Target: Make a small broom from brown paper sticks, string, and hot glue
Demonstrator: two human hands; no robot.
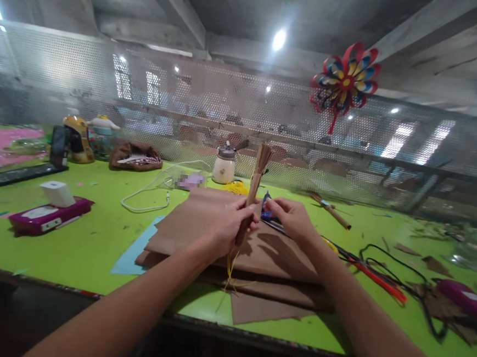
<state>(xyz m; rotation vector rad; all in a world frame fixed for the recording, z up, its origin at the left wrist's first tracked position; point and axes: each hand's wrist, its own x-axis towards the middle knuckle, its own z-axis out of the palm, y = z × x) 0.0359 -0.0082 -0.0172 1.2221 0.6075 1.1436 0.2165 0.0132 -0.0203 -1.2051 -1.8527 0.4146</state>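
Note:
My left hand [235,225] is wrapped around a slim brown paper bundle [255,185], held upright and tilted slightly right. Its top end is cut into thin strips, like a small broom. Yellow strands [231,266] hang from its lower end. Just to the right, my right hand [291,215] has its thumb and fingers pinched together; what they hold, if anything, is not clear. A small blue tool [266,209] shows beside those fingertips, partly hidden by them. Under both hands lies a stack of brown paper sheets [194,219], with a light blue sheet [134,247] beneath.
A similar brown paper piece [333,210] lies at back right. Black cables and a red-orange handle [379,282] are right of the stack. A purple power strip [51,216] with a white plug stands left. A jar [224,166] and yellow strands [236,187] sit behind the stack.

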